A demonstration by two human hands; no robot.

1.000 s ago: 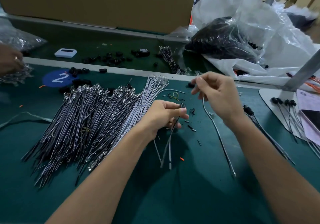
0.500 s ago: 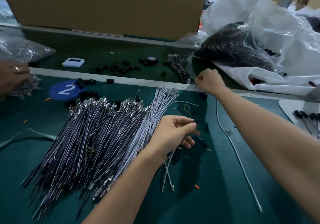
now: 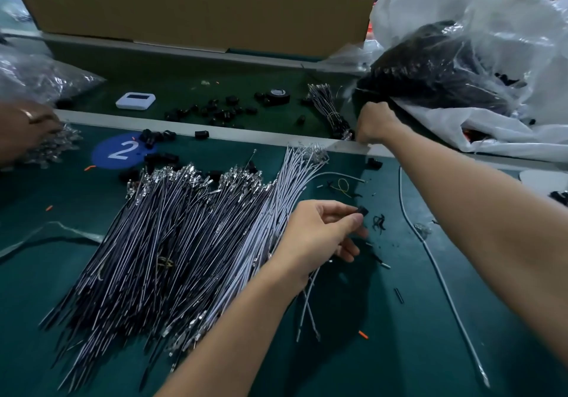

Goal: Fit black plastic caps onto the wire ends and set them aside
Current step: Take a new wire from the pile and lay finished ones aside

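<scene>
Right of the wire pile (image 3: 172,243) the left hand (image 3: 319,234) pinches a black cap (image 3: 363,211) (loose wires (image 3: 307,310) trailing beneath), while beyond the pile the right hand (image 3: 376,123) is curled, its hold impossible to tell.

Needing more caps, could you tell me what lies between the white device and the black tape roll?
In the head view, loose black caps lie scattered between the white device and the tape roll.

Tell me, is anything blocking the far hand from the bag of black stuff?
Nothing visible. The right hand is at the clear bag, right by its edge. A small wire bundle lies just beside the hand, not between. Its fingers are hidden.
</scene>
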